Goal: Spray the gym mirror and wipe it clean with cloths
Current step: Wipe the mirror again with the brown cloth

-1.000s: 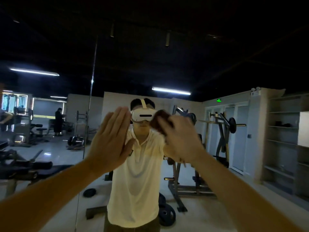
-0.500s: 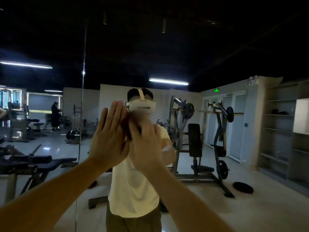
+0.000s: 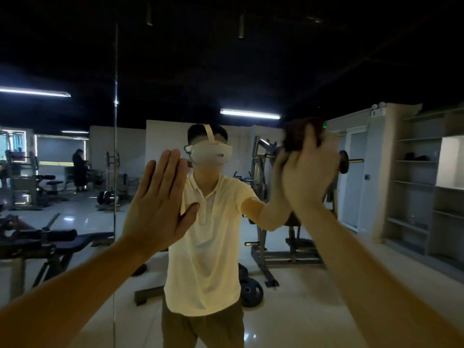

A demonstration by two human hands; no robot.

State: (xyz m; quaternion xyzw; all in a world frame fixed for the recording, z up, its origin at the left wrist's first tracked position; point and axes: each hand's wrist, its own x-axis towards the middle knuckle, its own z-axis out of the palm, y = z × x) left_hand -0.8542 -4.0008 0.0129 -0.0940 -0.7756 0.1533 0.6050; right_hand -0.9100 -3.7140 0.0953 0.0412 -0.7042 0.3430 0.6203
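A large gym mirror (image 3: 251, 71) fills the view and reflects me and the room behind. My left hand (image 3: 158, 204) lies flat against the glass with straight fingers, left of centre. My right hand (image 3: 305, 169) is up at the right and presses a dark brown cloth (image 3: 298, 134) onto the mirror; the cloth shows above and around my fingers and is blurred by motion. How my fingers hold the cloth is not plain. No spray bottle is in view.
A vertical seam (image 3: 115, 146) between mirror panels runs left of my left hand. Reflected in the glass are weight machines (image 3: 273, 222), benches (image 3: 50, 239), shelving (image 3: 421, 184) at the right and another person (image 3: 79, 169) far back left.
My right hand with the cloth swept left to beside my left hand, then back right and higher. My left hand stayed flat on the glass.
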